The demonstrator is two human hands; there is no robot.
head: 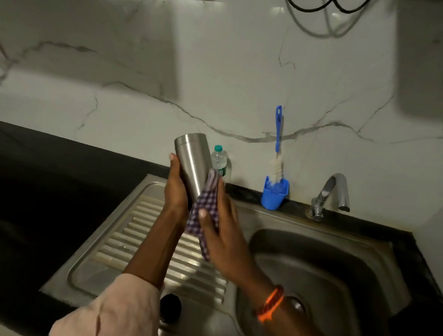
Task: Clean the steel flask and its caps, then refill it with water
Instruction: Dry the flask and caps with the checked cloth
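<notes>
My left hand (174,188) wraps around the lower part of the tapered brushed-steel flask (192,163), which I hold bottom-up and tilted above the ribbed drainboard of the stainless steel sink (139,240). My right hand (222,229) presses a purple-and-white checked cloth (204,213) against the flask's side, thumb on the cloth, fingers fairly straight. A round black cap (170,306) lies on the sink's near edge.

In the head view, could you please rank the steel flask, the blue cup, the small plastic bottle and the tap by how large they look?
1. steel flask, nearer the camera
2. tap
3. blue cup, close to the tap
4. plastic bottle, partly hidden
</notes>
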